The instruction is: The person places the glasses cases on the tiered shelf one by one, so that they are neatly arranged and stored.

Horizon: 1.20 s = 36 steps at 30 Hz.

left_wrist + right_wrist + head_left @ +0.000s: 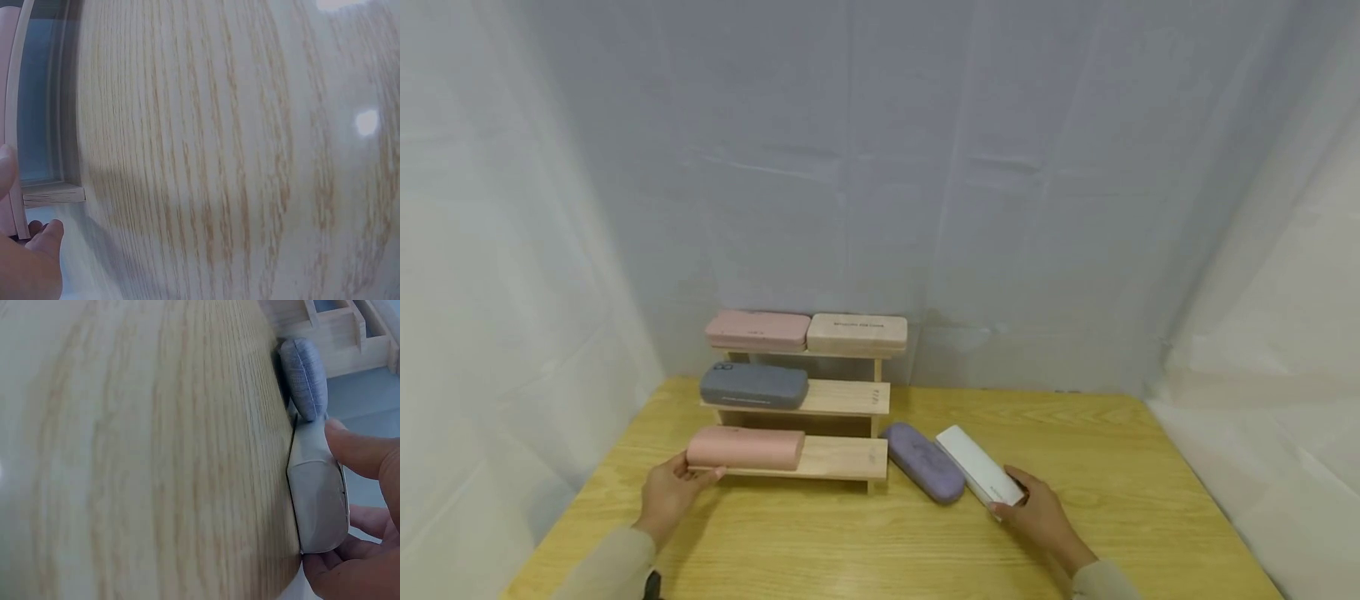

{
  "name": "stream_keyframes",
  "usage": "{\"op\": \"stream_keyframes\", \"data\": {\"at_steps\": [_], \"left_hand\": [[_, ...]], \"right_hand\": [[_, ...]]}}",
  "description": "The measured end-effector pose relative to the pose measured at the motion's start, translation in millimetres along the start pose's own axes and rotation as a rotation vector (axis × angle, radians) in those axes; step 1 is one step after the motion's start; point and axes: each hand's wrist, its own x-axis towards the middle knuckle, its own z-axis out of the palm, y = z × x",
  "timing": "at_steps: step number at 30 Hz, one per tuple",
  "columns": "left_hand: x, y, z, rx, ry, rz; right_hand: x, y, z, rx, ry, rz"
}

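The right hand (1039, 510) grips the white case (977, 465), partly covering its near end. The left hand (666, 495), fingers partly hidden, touches the lower pink case (747, 448); whether grasping, I cannot tell.

Left hand (668, 500) has the left end of a rounded pink case (752, 448) on the bottom shelf (846, 454) of a wooden rack (877, 369), and the right hand (1040, 510) is gripping a white case (977, 464), right beside a purple case (927, 463) on the desk (865, 537). Blue-grey case (754, 386) is on the middle shelf (848, 396), flat pink case (758, 330) and cream case (857, 332) side by side up top.
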Motion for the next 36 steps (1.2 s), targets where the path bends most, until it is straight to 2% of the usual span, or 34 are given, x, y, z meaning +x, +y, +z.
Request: {"op": "stream_keyframes", "data": {"at_steps": [13,26,36], "left_hand": [[0.7,0.4,1.5,0.008,0.026,0.009],[-1.3,1.6,0.2,-0.001,0.014,0.0],[-1.0,0.8,0.0,-0.003,0.001,0.001]], "right_hand": [[-3.0,1.7,-0.4,-0.052,0.017,-0.013],[-0.8,4.0,-2.7,0.05,0.019,0.076],[-1.7,7.4,-5.4,0.116,0.035,0.085]]}}
